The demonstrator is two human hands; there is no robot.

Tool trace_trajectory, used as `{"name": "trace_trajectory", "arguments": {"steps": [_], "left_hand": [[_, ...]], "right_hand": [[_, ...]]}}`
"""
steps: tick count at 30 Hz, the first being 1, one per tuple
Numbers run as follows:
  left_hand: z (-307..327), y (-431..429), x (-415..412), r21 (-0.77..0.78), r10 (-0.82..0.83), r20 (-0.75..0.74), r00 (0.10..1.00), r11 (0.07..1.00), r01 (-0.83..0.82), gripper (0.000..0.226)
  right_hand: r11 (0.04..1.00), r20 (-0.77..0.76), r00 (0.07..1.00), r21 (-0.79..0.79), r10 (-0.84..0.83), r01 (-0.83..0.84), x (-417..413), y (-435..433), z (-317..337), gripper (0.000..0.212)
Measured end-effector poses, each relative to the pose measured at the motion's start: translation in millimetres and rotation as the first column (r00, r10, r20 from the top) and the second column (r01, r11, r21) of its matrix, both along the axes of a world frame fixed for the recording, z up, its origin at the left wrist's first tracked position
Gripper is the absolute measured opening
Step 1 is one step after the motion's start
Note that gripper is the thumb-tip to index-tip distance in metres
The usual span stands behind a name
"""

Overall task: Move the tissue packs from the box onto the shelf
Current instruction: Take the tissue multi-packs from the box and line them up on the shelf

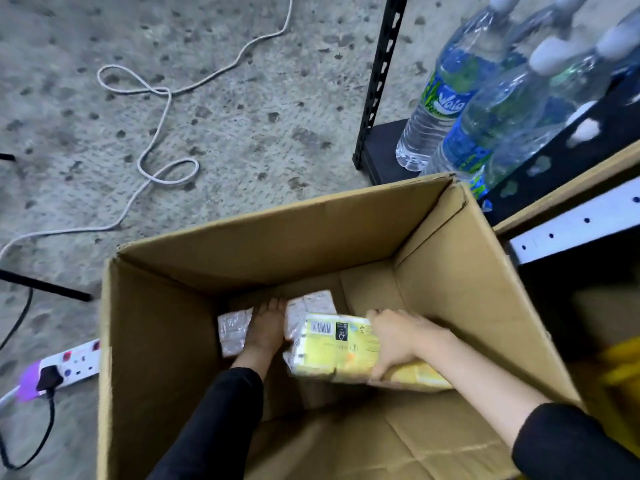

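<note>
sleeves (207, 427): black, both arms are reaching down into the box (467, 271) from its near edge.
right hand (398, 341): gripping the yellow pack (332, 355) at its near end, fingers curling over the top, thumb on the near side. The pack is sitting tilted inside the box, right of centre, above the floor.
left hand (266, 323): lying low near the box floor, on or between the pale packs (233, 332). Can't tell whether it is pinching one or just resting flat.
pale packs: at least two are showing, one on each side of the left hand, toward the far wall.
shelf (381, 81): black frame is standing just past the box's far right corner, with bottles (446, 98) occupying the low board.
step: judging this as lifting the yellow pack out, with the left hand going for the next one.
doing it well: keeping the pack level and clearing the right wall before swinging toward the shelf. The wrapper is looking slick, so squeezing across the width beats pinching the film. Aiming for a spot away from the bottles.
hidden: left fingertips are merging with shadow. The yellow pack is covering the floor beneath it, so more packs may be lying there. Shelf tiers at right are cut off and blurring.
floor: cable (152, 133) and power strip (69, 365) are lying left of the box, well apart from the hands.
</note>
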State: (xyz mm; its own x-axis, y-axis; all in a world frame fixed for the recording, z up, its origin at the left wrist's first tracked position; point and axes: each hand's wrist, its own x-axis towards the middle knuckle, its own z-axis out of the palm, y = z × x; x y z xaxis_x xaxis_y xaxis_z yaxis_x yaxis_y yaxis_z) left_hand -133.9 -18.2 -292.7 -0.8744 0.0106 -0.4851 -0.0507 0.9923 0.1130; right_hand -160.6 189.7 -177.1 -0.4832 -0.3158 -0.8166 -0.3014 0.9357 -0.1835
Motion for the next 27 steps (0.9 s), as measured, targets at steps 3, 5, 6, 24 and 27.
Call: {"name": "trace_trajectory", "arguments": {"steps": [3,5,6,24,27], "left_hand": [[24.2,0.7,3.2,0.197,0.150,0.234,0.961,0.960,-0.198,0.045],[36.5,2.4,4.2,0.235,0.127,0.262,0.957,0.953,-0.191,0.042],[46.6,2.5,2.5,0.238,0.078,0.273,0.959,0.960,-0.146,0.042],[295.1,27.5,-2.1,0.004,-0.389,0.118,0.914,0.920,0.391,0.077],[341.7,41.1,4.4,0.009,-0.486,0.109,0.867,0.873,0.488,0.079]], "right_hand": [[0.986,0.009,0.988,-0.060,-0.154,0.154,-7.0,9.9,37.0,0.069],[0.970,0.018,0.975,-0.105,-0.220,0.221,-10.2,15.0,61.2,0.066],[0.962,0.020,0.970,-0.129,-0.241,0.242,-11.4,17.0,73.0,0.064],[0.882,-0.252,0.857,-0.273,-0.450,0.383,80.3,71.8,306.4,0.024],[0.869,-0.290,0.826,-0.270,-0.484,0.414,107.9,94.7,339.9,0.027]]}}
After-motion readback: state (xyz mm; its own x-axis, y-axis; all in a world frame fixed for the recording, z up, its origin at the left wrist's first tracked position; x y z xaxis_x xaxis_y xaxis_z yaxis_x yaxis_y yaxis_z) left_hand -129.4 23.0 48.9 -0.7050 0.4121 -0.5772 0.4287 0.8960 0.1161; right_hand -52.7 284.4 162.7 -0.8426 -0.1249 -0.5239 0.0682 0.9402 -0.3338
